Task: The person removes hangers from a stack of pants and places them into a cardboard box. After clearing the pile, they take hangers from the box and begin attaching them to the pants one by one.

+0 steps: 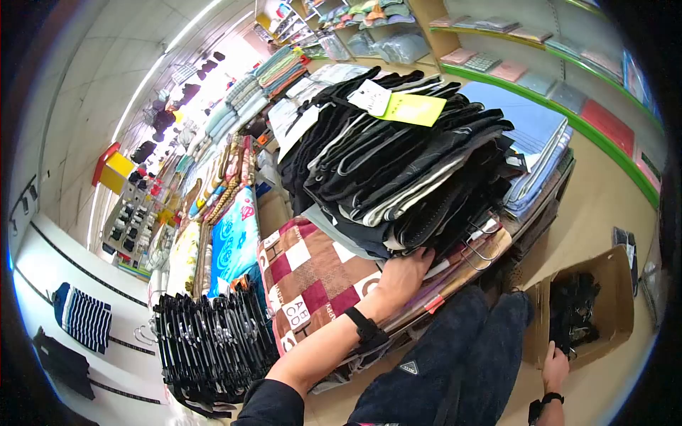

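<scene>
A tall stack of folded black clothes (pixel 398 156) lies on a patterned brown and maroon textile (pixel 320 273), with white and yellow paper tags (pixel 414 108) on top. At the near lower edge of the stack is my left hand (pixel 406 277), its fingers curled onto the dark fabric and partly hidden. My right hand (pixel 555 367) is low at the right, at the near edge of an open cardboard box (pixel 614 312). Its fingers are closed round a black item that reaches into the box. Black hangers or clips (pixel 586 305) lie inside; their exact shape is hard to tell.
Many black clip hangers (pixel 213 348) stand packed together at the lower left. Metal hanger hooks (pixel 483 245) stick out right of the stack. Blue folded cloth (pixel 526 121) lies behind it. Green-edged shelves (pixel 568 113) run along the right, and striped clothing (pixel 85 319) hangs at the left.
</scene>
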Tool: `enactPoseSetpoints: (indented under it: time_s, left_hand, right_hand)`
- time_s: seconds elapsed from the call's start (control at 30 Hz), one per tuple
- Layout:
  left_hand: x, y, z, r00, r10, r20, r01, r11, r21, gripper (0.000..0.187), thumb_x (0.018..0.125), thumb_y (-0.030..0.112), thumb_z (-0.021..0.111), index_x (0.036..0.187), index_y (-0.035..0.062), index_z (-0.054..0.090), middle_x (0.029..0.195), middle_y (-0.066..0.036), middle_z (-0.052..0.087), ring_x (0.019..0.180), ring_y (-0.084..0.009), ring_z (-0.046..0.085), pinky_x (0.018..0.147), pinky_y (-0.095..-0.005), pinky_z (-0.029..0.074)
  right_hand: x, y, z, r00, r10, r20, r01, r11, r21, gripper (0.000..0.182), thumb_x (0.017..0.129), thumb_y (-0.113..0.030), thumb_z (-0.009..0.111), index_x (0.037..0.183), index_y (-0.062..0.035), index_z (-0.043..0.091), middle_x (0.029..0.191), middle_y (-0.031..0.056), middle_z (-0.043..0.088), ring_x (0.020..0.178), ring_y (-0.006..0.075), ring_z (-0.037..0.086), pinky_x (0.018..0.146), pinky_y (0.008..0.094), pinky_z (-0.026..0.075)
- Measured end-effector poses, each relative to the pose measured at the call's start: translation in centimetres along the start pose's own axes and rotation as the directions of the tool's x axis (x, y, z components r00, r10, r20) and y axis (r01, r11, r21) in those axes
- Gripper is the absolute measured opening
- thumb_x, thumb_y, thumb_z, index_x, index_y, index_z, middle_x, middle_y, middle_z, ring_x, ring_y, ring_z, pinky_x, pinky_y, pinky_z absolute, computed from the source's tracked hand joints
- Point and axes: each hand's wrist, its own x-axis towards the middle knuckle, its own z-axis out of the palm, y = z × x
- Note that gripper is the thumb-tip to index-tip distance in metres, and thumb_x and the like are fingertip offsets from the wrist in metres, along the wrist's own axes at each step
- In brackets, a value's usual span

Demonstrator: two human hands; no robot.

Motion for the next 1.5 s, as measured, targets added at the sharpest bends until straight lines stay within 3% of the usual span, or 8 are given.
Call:
enactPoseSetpoints:
  time_s: [0.1, 0.27, 0.37, 0.43, 0.6, 0.93, 1.1, 1.5]
  left_hand:
    - [0.4, 0.2, -1.0, 0.998, -0.024, 0.062, 0.024, 1.000, 0.000, 0.040, 0.088, 0.006, 0.057, 0.127, 0.0053, 0.068, 0.131, -0.014, 0.063, 0.097, -0.0343, 0.071, 0.076, -0.0414, 0.061]
    - [0.4, -0.6, -0.7, 0.991, -0.034, 0.127, 0.031, 0.999, 0.024, 0.043, 0.088, 0.007, 0.058, 0.129, 0.0108, 0.067, 0.129, -0.012, 0.066, 0.107, -0.0315, 0.069, 0.074, -0.0410, 0.061]
    - [0.3, -1.5, -0.5, 0.998, 0.064, 0.021, -0.065, 0.998, 0.026, 0.038, 0.088, 0.008, 0.057, 0.124, 0.0125, 0.070, 0.129, -0.008, 0.067, 0.098, -0.0313, 0.072, 0.074, -0.0406, 0.061]
    - [0.1, -1.1, -1.4, 0.994, 0.003, 0.113, -0.005, 1.000, 0.019, 0.038, 0.088, 0.008, 0.058, 0.123, 0.0138, 0.070, 0.130, -0.007, 0.067, 0.096, -0.0304, 0.072, 0.076, -0.0416, 0.061]
    - [1.1, -4.3, -1.4, 0.925, 0.355, -0.139, -0.342, 0.934, 0.105, 0.032, 0.086, 0.009, 0.064, 0.117, 0.0126, 0.073, 0.123, -0.006, 0.072, 0.099, -0.0284, 0.073, 0.081, -0.0411, 0.060]
    - [2.6, -5.2, -3.6, 0.883, 0.417, -0.216, -0.415, 0.908, 0.059, 0.015, 0.085, 0.007, 0.074, 0.099, 0.0108, 0.079, 0.111, -0.003, 0.076, 0.096, -0.0229, 0.074, 0.082, -0.0356, 0.060]
    - [3.5, -6.3, -4.5, 0.869, 0.442, -0.224, -0.418, 0.896, 0.149, 0.019, 0.082, 0.002, 0.074, 0.099, 0.0103, 0.079, 0.109, -0.002, 0.078, 0.092, -0.0227, 0.076, 0.080, -0.0341, 0.061]
    - [2.5, -5.0, -3.5, 0.941, 0.233, -0.247, -0.209, 0.971, 0.118, 0.024, 0.081, 0.000, 0.067, 0.097, 0.0150, 0.078, 0.109, 0.004, 0.077, 0.087, -0.0199, 0.075, 0.077, -0.0326, 0.060]
  right_hand:
    - [0.5, 1.6, 1.8, 0.994, -0.042, -0.103, 0.043, 0.999, 0.008, 0.063, 0.106, -0.052, 0.042, 0.088, -0.0001, 0.073, 0.087, 0.0257, 0.070, 0.085, 0.0454, 0.067, 0.074, 0.0538, 0.050]
    - [-0.3, -0.1, 0.0, 0.998, -0.018, -0.054, 0.017, 1.000, -0.018, 0.064, 0.106, -0.054, 0.041, 0.091, -0.0012, 0.075, 0.092, 0.0248, 0.072, 0.090, 0.0445, 0.068, 0.077, 0.0526, 0.052]
    - [-0.8, -0.5, -0.3, 0.998, 0.010, -0.067, -0.012, 1.000, -0.017, 0.064, 0.106, -0.054, 0.041, 0.092, -0.0009, 0.075, 0.093, 0.0251, 0.072, 0.091, 0.0452, 0.068, 0.078, 0.0532, 0.052]
    - [-0.8, -0.7, -0.8, 0.999, 0.002, -0.051, -0.003, 1.000, -0.024, 0.063, 0.106, -0.054, 0.042, 0.093, -0.0013, 0.074, 0.093, 0.0258, 0.072, 0.091, 0.0459, 0.068, 0.079, 0.0541, 0.052]
    - [-0.7, -0.6, -1.0, 0.998, 0.031, -0.058, -0.031, 1.000, 0.004, 0.060, 0.103, -0.054, 0.045, 0.095, -0.0032, 0.075, 0.093, 0.0257, 0.072, 0.092, 0.0463, 0.067, 0.081, 0.0533, 0.052]
    - [-0.2, 0.0, -0.5, 0.996, 0.008, -0.089, -0.005, 0.999, 0.036, 0.056, 0.102, -0.053, 0.050, 0.093, -0.0043, 0.076, 0.086, 0.0255, 0.071, 0.085, 0.0455, 0.069, 0.077, 0.0529, 0.054]
    - [0.1, 0.6, 0.3, 0.994, -0.019, -0.107, 0.025, 0.998, 0.053, 0.054, 0.102, -0.052, 0.051, 0.092, -0.0048, 0.077, 0.086, 0.0248, 0.071, 0.083, 0.0453, 0.069, 0.075, 0.0527, 0.053]
    - [0.1, 0.4, 0.3, 0.995, -0.025, -0.099, 0.030, 0.999, 0.042, 0.055, 0.103, -0.052, 0.050, 0.089, -0.0052, 0.075, 0.084, 0.0222, 0.071, 0.081, 0.0428, 0.069, 0.071, 0.0509, 0.052]
